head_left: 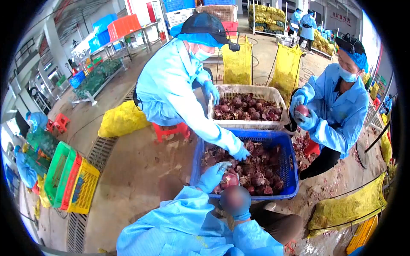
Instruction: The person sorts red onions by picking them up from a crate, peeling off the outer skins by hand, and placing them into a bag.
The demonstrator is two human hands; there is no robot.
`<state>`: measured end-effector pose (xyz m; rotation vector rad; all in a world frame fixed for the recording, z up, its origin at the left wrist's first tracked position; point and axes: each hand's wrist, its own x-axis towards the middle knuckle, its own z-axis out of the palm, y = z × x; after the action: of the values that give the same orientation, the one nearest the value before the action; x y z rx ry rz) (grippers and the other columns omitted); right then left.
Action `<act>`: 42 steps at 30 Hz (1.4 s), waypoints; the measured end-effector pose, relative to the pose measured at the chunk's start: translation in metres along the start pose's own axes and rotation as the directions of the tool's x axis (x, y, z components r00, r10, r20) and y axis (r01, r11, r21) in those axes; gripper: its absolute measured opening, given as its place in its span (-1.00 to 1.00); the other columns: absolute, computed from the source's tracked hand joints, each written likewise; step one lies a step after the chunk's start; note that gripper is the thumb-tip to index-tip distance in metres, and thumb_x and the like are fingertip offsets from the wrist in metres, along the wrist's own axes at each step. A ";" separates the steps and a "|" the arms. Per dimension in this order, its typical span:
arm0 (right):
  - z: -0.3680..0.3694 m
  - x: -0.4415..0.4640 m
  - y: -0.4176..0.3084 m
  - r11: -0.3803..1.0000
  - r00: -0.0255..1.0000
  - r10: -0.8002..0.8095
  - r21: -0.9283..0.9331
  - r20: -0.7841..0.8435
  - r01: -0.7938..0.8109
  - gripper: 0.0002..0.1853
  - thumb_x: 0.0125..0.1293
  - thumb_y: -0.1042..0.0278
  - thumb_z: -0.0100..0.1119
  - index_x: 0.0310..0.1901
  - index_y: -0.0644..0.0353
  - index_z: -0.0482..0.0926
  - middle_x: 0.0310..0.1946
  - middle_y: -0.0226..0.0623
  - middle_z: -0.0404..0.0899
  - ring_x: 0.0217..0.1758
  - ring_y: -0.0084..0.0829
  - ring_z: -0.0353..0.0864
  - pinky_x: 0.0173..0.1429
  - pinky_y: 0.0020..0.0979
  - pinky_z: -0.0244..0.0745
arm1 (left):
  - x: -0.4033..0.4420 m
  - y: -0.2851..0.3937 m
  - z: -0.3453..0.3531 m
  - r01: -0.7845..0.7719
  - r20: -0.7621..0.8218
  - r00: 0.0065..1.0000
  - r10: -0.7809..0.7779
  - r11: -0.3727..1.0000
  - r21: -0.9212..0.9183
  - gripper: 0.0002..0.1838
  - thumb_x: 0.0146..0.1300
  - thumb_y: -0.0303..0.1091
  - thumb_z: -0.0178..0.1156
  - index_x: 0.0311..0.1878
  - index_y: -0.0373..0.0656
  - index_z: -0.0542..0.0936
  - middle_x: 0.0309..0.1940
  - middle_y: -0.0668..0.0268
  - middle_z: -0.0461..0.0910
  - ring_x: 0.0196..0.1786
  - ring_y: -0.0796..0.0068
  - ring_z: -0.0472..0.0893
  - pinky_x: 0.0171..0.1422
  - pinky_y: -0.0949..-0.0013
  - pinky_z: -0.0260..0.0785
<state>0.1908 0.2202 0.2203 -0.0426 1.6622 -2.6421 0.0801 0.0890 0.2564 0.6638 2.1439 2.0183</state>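
Note:
My left hand [210,176], in a blue glove, is at the near left corner of the blue crate [291,187]. Its fingers curl round a red onion [229,180] with shiny purple skin. Just below, closer to my body, is my right hand [243,216], also gloved in blue. A round blurred patch covers its fingers, so I cannot make out what they hold. Several red onions and loose dry skins [258,170] fill the blue crate.
A co-worker [171,81] on a red stool reaches into the blue crate. Another person [337,106] at right holds a red onion. Behind the blue crate stands a white crate [247,124] of onions. Yellow mesh sacks [348,207] and stacked crates [70,177] flank me.

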 end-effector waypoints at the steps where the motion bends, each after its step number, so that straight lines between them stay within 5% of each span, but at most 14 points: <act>1: 0.003 -0.002 -0.009 0.893 0.980 -0.197 -0.412 -0.003 0.179 -0.60 0.05 0.01 0.17 -0.07 -0.05 0.52 -0.31 -0.30 0.55 -0.30 -0.28 0.55 -0.28 -0.23 0.48 | -0.002 0.005 -0.001 0.017 -0.036 0.999 -0.009 0.978 0.208 -0.62 0.41 -0.11 -0.13 0.09 -0.14 0.49 -0.10 0.23 0.60 -0.12 0.33 0.60 -0.03 0.32 0.43; 5: 0.006 0.001 -0.016 -0.060 0.767 -0.513 -0.908 0.384 0.415 -0.79 -0.07 0.07 0.26 -0.37 -0.11 0.58 -0.49 -0.46 0.51 -0.42 -0.31 0.50 -0.35 -0.26 0.40 | -0.004 0.023 0.002 0.079 -0.015 0.997 -0.079 0.919 0.386 -0.66 0.39 -0.15 -0.07 -0.02 -0.14 0.57 -0.12 0.18 0.61 -0.07 0.24 0.60 0.04 0.31 0.40; 8: -0.004 -0.004 -0.005 -0.103 0.749 -0.534 -0.909 0.392 0.403 -0.71 -0.05 0.05 0.27 -0.26 -0.10 0.57 -0.40 -0.43 0.55 -0.35 -0.33 0.54 -0.26 -0.30 0.45 | -0.001 0.016 0.002 0.059 0.042 0.995 -0.085 0.900 0.431 -0.68 0.37 -0.13 -0.03 -0.05 -0.12 0.58 -0.14 0.21 0.62 -0.09 0.25 0.61 0.03 0.33 0.41; 10: -0.025 -0.013 0.041 0.886 0.995 -0.036 -0.457 0.098 0.077 -0.60 0.10 0.06 0.20 -0.05 0.01 0.51 -0.15 -0.39 0.55 -0.06 -0.40 0.53 0.07 -0.33 0.43 | 0.004 0.006 0.000 0.011 0.116 0.990 -0.073 0.885 0.465 -0.68 0.37 -0.13 -0.03 -0.05 -0.11 0.58 -0.16 0.22 0.63 -0.10 0.25 0.61 0.02 0.33 0.41; 12: -0.049 -0.008 0.075 0.307 0.898 -0.341 -0.871 0.277 0.385 -0.57 0.16 0.13 0.16 0.05 0.09 0.45 -0.04 -0.35 0.50 0.06 -0.40 0.46 0.20 -0.28 0.34 | 0.006 0.014 0.000 0.026 0.116 0.987 -0.112 0.823 0.568 -0.69 0.35 -0.12 0.00 -0.04 -0.10 0.57 -0.16 0.22 0.63 -0.10 0.26 0.61 0.01 0.30 0.42; 13: -0.048 -0.005 0.078 0.301 0.893 -0.349 -0.868 0.284 0.394 -0.57 0.16 0.13 0.16 0.05 0.09 0.45 -0.04 -0.35 0.50 0.06 -0.40 0.46 0.20 -0.28 0.34 | 0.008 0.016 -0.002 0.050 0.110 0.981 -0.157 0.764 0.643 -0.68 0.32 -0.12 0.04 0.00 -0.08 0.55 -0.14 0.20 0.62 -0.10 0.25 0.61 0.00 0.29 0.42; 14: -0.047 -0.001 0.079 0.785 0.958 -0.286 -0.575 -0.007 0.230 -0.52 0.19 0.01 0.07 0.07 0.10 0.44 -0.05 -0.32 0.49 0.04 -0.37 0.46 0.13 -0.22 0.36 | 0.010 0.025 -0.004 0.071 0.101 0.974 -0.202 0.698 0.713 -0.66 0.29 -0.11 0.08 0.04 -0.06 0.53 -0.12 0.19 0.61 -0.09 0.24 0.61 -0.01 0.27 0.43; 16: -0.048 0.006 0.078 0.983 0.984 0.084 0.176 -0.156 -0.056 -0.48 0.19 -0.13 -0.01 0.05 0.08 0.44 -0.10 -0.30 0.49 -0.01 -0.35 0.48 0.02 -0.18 0.41 | 0.007 0.071 -0.006 0.173 -0.021 0.976 -0.217 0.713 0.680 -0.59 0.25 -0.11 0.13 0.10 -0.08 0.48 -0.04 0.12 0.56 -0.01 0.19 0.57 0.05 0.28 0.40; 18: -0.062 0.015 0.085 0.650 0.976 0.218 0.749 -0.020 -0.130 -0.48 0.23 -0.14 -0.06 0.07 0.07 0.42 -0.08 -0.26 0.48 0.01 -0.34 0.47 0.03 -0.14 0.40 | 0.006 0.080 -0.010 0.264 -0.130 0.963 -0.237 0.727 0.634 -0.51 0.21 -0.12 0.18 0.16 -0.11 0.43 0.04 0.06 0.52 0.06 0.15 0.53 0.11 0.28 0.37; 20: -0.056 0.022 0.068 0.361 0.972 0.225 0.921 0.064 -0.144 -0.48 0.24 -0.14 -0.09 0.08 0.06 0.42 -0.07 -0.23 0.48 0.02 -0.33 0.46 0.04 -0.12 0.39 | -0.001 0.053 -0.010 0.053 -0.303 0.925 0.227 0.715 0.697 -0.36 0.16 -0.12 0.25 0.25 -0.22 0.32 0.17 -0.04 0.38 0.23 0.11 0.40 0.27 0.30 0.25; 22: -0.030 0.025 0.031 0.476 0.967 0.234 0.856 0.097 -0.201 -0.53 0.25 -0.02 -0.02 0.05 0.14 0.43 -0.03 -0.21 0.50 0.01 -0.28 0.49 0.11 -0.20 0.40 | -0.019 0.071 0.004 -0.040 -0.242 0.964 0.109 0.961 0.273 -0.30 0.14 -0.11 0.28 0.26 -0.29 0.29 0.22 -0.01 0.32 0.33 0.15 0.27 0.39 0.27 0.10; 26: -0.003 0.020 0.017 0.640 0.934 0.335 0.757 -0.122 -0.130 -0.55 0.27 0.07 0.00 0.07 0.22 0.42 0.02 -0.22 0.49 -0.02 -0.29 0.52 0.15 -0.28 0.43 | -0.052 0.051 0.045 -0.090 -0.065 0.990 0.128 0.907 0.412 -0.37 0.06 -0.12 0.33 0.18 -0.18 0.41 0.20 -0.05 0.30 0.28 0.06 0.29 0.34 0.18 0.14; 32: -0.003 0.010 0.010 0.647 0.920 0.354 0.754 -0.166 -0.112 -0.52 0.27 0.00 0.01 0.14 0.07 0.39 0.04 -0.24 0.49 0.07 -0.30 0.49 0.17 -0.26 0.40 | -0.062 0.051 0.047 0.036 0.013 0.999 -0.036 0.999 0.029 -0.41 0.09 -0.40 0.27 0.25 -0.09 0.38 0.28 0.16 0.26 0.41 0.24 0.13 0.45 0.24 -0.03; 42: -0.018 0.002 0.023 0.743 0.928 0.207 0.667 -0.308 0.055 -0.36 0.15 -0.22 -0.07 0.14 0.07 0.34 0.03 -0.17 0.43 0.00 -0.25 0.47 0.07 -0.28 0.42 | -0.074 0.073 0.068 -0.020 -0.349 0.930 -0.119 0.929 -0.370 -0.41 0.22 -0.27 0.14 0.30 -0.21 0.29 0.27 0.19 0.29 0.29 0.38 0.28 0.36 0.33 0.10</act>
<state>0.1884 0.2262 0.1917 0.5492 0.6115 -3.1341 0.1895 0.1234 0.3057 0.1839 1.8259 2.5850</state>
